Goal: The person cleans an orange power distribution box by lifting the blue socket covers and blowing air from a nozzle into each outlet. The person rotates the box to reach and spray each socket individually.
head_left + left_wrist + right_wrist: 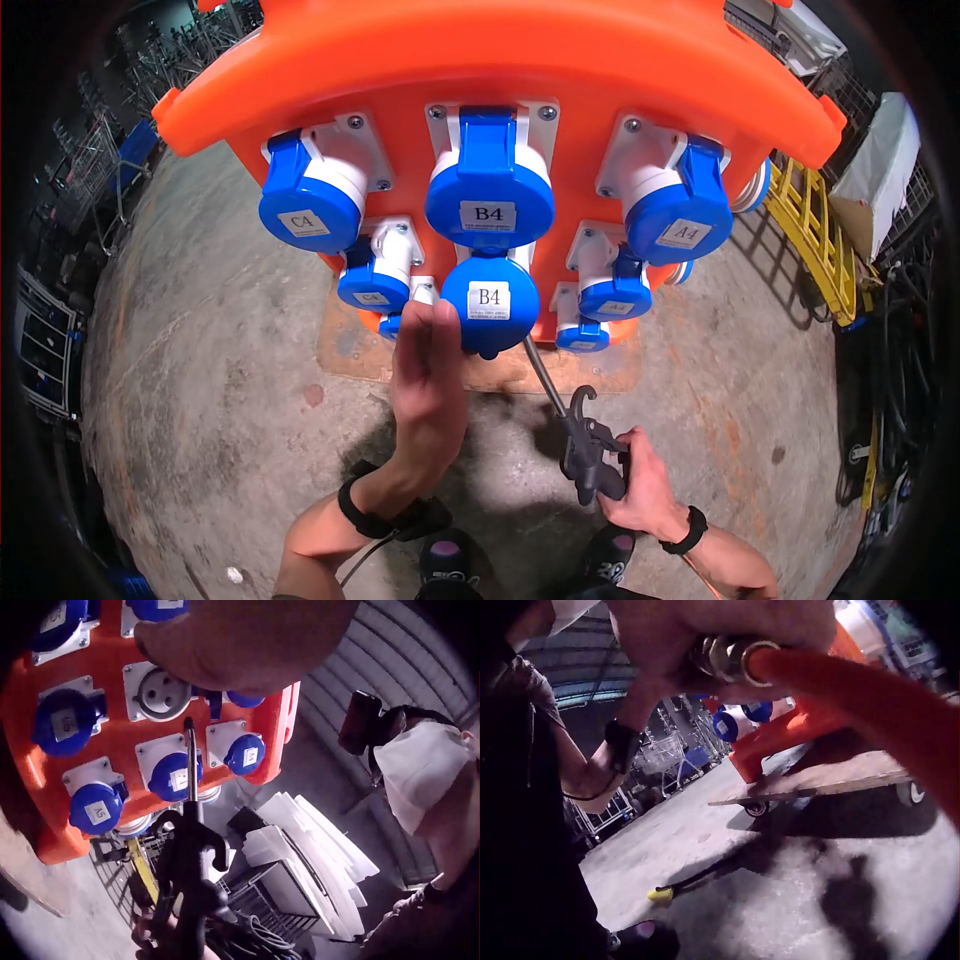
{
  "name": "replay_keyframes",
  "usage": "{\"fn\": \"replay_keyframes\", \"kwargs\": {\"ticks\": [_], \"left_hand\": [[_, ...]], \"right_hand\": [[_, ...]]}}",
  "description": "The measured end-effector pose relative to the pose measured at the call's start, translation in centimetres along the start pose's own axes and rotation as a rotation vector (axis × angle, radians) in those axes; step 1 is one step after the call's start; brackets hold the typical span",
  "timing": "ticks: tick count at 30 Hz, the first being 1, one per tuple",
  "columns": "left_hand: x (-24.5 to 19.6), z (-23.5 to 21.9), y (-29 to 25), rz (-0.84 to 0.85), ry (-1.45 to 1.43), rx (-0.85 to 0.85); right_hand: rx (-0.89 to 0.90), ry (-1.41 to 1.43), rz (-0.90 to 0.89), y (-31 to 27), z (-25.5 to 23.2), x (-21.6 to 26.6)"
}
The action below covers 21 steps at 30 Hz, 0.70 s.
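Observation:
My left hand (430, 385) is raised with its fingers straight up, fingertips at the left edge of a blue socket lid (490, 305) labelled B4. In the left wrist view this hand covers the area over an uncovered white socket (163, 695), whose contact holes show. My right hand (642, 488) grips a black air blow gun (592, 455). Its thin metal nozzle (191, 761) points up, the tip close to the uncovered socket. An orange hose (855, 694) runs from a brass fitting (731, 660) at the right hand. The sockets sit on an orange housing (570, 60).
Other blue-lidded sockets (490, 180) surround the work. The housing stands on a wheeled wooden board (825, 784). A yellow ladder-like frame (815, 245) and white panels (315, 862) stand to the right. Wire carts (664, 757) line the left side.

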State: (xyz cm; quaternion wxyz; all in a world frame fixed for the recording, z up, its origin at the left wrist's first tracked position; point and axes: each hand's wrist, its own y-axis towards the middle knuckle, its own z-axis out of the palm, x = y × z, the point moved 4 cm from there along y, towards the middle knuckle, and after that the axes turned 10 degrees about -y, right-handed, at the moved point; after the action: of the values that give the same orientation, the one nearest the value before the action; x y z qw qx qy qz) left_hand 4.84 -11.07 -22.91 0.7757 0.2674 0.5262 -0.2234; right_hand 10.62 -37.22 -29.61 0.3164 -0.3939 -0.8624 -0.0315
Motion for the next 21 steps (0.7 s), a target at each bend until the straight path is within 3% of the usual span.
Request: {"fn": "replay_keyframes", "kwargs": {"ticks": [3, 7, 10, 14, 16, 21], "left_hand": [[0.6, -0.4, 0.2, 0.015, -0.02, 0.005], [1.7, -0.3, 0.6, 0.071, 0.026, 0.142], [1.7, 0.9, -0.2, 0.194, 0.175, 0.093], [1.2, 1.3, 0.0, 0.25, 0.147, 0.098], [1.4, 0.6, 0.4, 0.096, 0.087, 0.091], [0.9, -0.6, 1.8, -0.067, 0.077, 0.119]], "right_hand": [[-0.121, -0.074, -0.119, 0.6, 0.3, -0.4], [-0.079, -0.115, -0.111, 1.6, 0.2, 0.1], [-0.151, -0.098, -0.098, 2.8, 0.2, 0.5], [-0.24, -0.108, -0.133, 3.2, 0.1, 1.0], [-0.258, -0.072, -0.019, 2.6, 0.5, -0.1], [-0.196, -0.071, 0.033, 0.0, 2.0, -1.9]]}}
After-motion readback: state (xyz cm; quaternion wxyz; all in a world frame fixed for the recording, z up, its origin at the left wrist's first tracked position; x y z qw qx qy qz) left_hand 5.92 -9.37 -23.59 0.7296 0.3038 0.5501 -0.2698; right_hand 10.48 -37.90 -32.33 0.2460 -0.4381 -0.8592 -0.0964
